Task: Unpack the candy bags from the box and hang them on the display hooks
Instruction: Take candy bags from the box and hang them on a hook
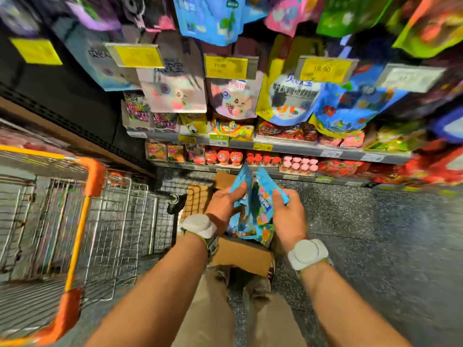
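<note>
Blue candy bags (253,209) are held upright over an open cardboard box (241,254) on the floor between my legs and the shelf. My left hand (226,205) grips the bags on the left side, thumb on top. My right hand (288,214) grips a bag on the right side. More blue bags lie in the box under them. Above, candy bags hang on display hooks, among them a blue bag (208,18) and a pink one (175,93).
An orange-handled wire shopping cart (82,209) stands close on the left. Low shelves (275,146) with candy packs and yellow price tags (226,66) run ahead. Speckled grey floor (375,234) extends to the right.
</note>
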Motion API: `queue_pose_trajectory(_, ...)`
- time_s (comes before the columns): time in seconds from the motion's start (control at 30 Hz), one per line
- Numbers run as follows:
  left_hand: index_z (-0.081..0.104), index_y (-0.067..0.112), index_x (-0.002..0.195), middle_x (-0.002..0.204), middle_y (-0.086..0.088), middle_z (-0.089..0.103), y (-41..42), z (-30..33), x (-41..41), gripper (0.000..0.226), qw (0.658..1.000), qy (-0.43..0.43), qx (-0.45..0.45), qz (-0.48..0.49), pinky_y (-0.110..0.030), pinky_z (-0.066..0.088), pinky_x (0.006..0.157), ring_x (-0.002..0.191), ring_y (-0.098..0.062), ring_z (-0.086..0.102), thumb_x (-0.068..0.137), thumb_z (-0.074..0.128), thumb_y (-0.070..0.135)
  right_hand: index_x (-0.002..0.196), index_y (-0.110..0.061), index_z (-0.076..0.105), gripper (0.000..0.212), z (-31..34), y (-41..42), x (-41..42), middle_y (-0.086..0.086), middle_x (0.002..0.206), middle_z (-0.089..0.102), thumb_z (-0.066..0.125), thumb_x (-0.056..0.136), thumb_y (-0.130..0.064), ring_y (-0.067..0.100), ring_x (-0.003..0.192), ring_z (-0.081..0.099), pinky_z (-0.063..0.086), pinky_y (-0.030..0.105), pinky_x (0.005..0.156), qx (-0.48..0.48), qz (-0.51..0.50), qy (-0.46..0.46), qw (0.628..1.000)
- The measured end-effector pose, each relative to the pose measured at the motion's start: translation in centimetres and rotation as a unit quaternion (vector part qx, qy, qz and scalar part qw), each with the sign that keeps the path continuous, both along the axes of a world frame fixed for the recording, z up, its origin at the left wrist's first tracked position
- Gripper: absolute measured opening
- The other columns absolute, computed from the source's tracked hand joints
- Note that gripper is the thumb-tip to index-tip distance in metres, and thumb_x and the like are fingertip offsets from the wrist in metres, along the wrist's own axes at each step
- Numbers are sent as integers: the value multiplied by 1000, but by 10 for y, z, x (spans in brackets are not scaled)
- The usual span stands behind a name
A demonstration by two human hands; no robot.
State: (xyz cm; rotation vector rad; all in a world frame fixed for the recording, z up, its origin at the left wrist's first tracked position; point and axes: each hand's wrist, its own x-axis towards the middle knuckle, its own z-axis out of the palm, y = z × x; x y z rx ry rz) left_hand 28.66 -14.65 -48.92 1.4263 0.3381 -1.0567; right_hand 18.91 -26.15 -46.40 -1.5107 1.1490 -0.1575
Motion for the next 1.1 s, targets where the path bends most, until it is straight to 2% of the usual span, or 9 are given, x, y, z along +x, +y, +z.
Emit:
queue_pose_trajectory(0.17,72,9,89,91,-11,69,-19,45,-3,35,996,-58,12,-62,-36,48,77,76,-19,64,84,71,44,92,-23,60,23,30,3,10,22,103,66,58,87,-45,32,89,64,53,51,81,95,-40,-56,993)
queue_pose_trajectory(0.3,76,21,100,118,1,70,-20,80,3,38,996,-65,-15,-57,-38,49,97,106,-13,64,81,66,52,92,-15,61,13,63,-8,13,17,91,68,55,101,-22,27,81,64,50,41,73,162,-92,-102,977)
queue_pose_trajectory(0.43,70,15,120,119,8,67,-23,120,10,46,988,-91,-33,-122,-14,51,71,96,-2,62,101,41,45,103,-12,63,14,89,-14,15,6,87,73,51,103,-20,25,80,69,54,45,75,218,-124,-141,958)
queue_pose_trajectory(0.53,69,15,119,124,4,64,-24,136,11,27,966,-206,-35,-153,-17,49,94,104,3,62,99,54,25,112,-7,61,19,108,-14,16,4,82,76,51,103,-20,18,70,72,56,36,64,247,-149,-172,942)
queue_pose_trajectory(0.6,69,17,119,118,7,66,-27,139,15,25,949,-259,-38,-175,-15,48,94,109,4,61,96,60,18,117,-5,62,23,118,-14,17,6,88,77,51,103,-20,20,73,73,58,35,60,258,-159,-184,935)
queue_pose_trajectory(0.77,51,31,139,130,12,60,-35,159,25,51,888,-390,-38,-240,-23,47,101,120,1,56,93,66,15,122,-3,63,29,145,-11,17,17,109,73,51,103,-19,30,92,71,57,44,81,244,-182,-206,930)
queue_pose_trajectory(0.93,24,26,152,129,9,51,-38,179,35,82,904,-354,-80,-227,-10,50,77,95,19,57,87,71,8,117,-1,66,28,162,-7,21,25,112,70,56,100,-21,44,105,66,47,65,97,207,-203,-221,931)
queue_pose_trajectory(1.0,21,28,149,116,10,54,-39,187,40,85,916,-321,-108,-216,-11,51,69,83,14,62,85,72,3,109,-1,69,24,172,-4,23,25,109,71,56,100,-18,44,103,67,49,63,96,196,-210,-229,930)
queue_pose_trajectory(1.1,25,33,147,117,9,62,-42,189,48,92,926,-298,-118,-199,-24,58,76,92,-2,68,77,82,18,105,-4,73,22,181,-5,22,22,106,73,57,99,-18,44,101,68,51,62,94,194,-204,-246,928)
